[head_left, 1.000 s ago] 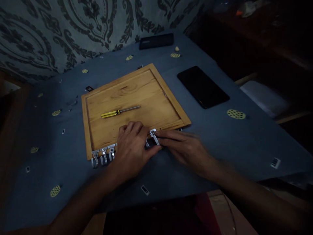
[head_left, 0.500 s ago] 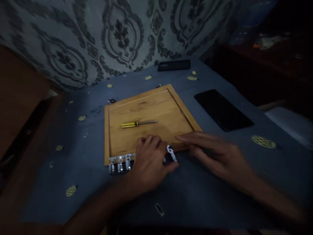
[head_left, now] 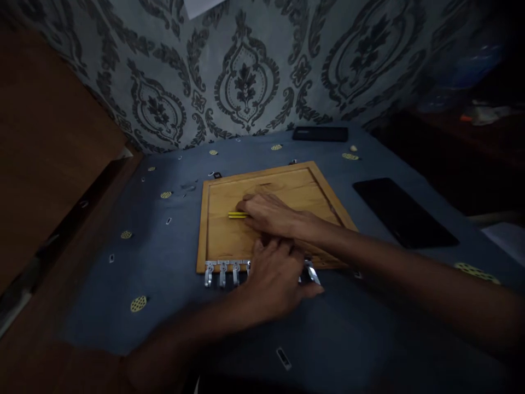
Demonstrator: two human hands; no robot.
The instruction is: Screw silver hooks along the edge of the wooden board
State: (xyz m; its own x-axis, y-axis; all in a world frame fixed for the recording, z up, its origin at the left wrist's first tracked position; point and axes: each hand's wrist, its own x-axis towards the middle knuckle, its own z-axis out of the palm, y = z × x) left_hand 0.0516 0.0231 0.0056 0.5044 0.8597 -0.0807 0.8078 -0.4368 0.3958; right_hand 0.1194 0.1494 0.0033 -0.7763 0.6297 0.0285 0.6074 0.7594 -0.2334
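My left hand [head_left: 276, 276] is curled over the near edge of a framed wooden board [head_left: 223, 241]. Its fingers bend down onto the edge, and the thumb presses by the lower end of a shiny metal clip [head_left: 314, 273]. More metal clips [head_left: 222, 273] line that edge to the left; the hand covers the middle of the row. Just above, my right hand [head_left: 273, 213] lies over a screwdriver [head_left: 237, 215] on the board, fingers closed around it. Only the end of its yellow handle shows; the shaft is hidden beneath the hand.
A black phone [head_left: 404, 210] lies right of the board, and another dark phone-like object [head_left: 320, 133] rests at the back by the patterned wall [head_left: 246, 87]. Small dark metal pieces [head_left: 215, 175] sit along the board's far edge. Brown wooden furniture [head_left: 53, 120] stands at the left.
My right hand has moved left from the board's right corner onto the screwdriver, crossing above my left hand. My left hand stays at the clips. The view has shifted.
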